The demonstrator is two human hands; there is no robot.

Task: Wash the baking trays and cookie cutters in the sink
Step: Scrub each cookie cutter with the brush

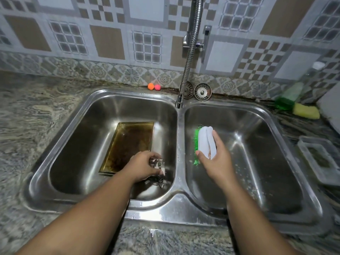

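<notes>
Left hand: over the near right corner of the left basin, fingers curled down onto a metal cookie cutter, grasping it.
Other cutters: small heap just under that hand, on the basin floor by the divider; blurred, count not readable.
Right hand: over the left part of the right basin, fingers wrapped around the white back of a scrub brush; green bristles face left, toward the divider.
Baking tray: rectangular, brown-stained, gold rim; tilted in the left basin, near edge touching the left hand's side.
Sink: steel, double basin, wet spots along the divider.
Faucet: flexible hose, nozzle above the far end of the divider; no water running.
Sink back edge: two strainer plugs; orange and pink balls to their left.
Counter, far right corner: green soap bottle, yellow sponge touching it.
Counter, right edge: clear plastic container.
</notes>
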